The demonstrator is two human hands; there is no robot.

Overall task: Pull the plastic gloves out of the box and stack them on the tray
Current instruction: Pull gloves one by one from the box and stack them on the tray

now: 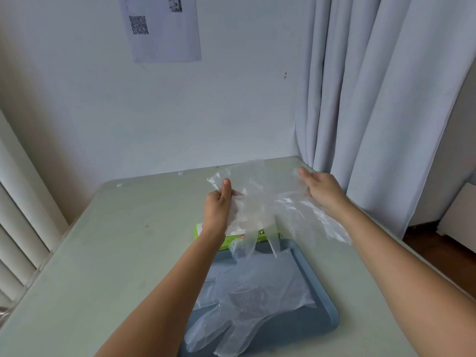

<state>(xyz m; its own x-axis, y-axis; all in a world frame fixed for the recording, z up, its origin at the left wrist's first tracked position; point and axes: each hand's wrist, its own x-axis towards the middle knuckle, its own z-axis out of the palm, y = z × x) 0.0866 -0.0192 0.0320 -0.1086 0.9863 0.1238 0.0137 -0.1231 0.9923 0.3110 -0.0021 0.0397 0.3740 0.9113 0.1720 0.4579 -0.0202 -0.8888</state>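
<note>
A clear plastic glove (265,191) is stretched in the air between both hands, above the box. My left hand (220,204) pinches its left edge between thumb and fingers. My right hand (322,188) holds its right edge. The green glove box (233,239) lies on the table under my left wrist, partly hidden, and more clear plastic hangs down over its front. The blue tray (322,297) sits just in front of the box. Clear gloves (244,305) lie flat on the tray, and their fingers hang over its near left edge.
The pale green table (116,253) stands against a white wall. A grey curtain (373,99) hangs at the back right corner. A printed sheet with a QR code (159,27) is stuck on the wall. White slats (15,228) stand to the left.
</note>
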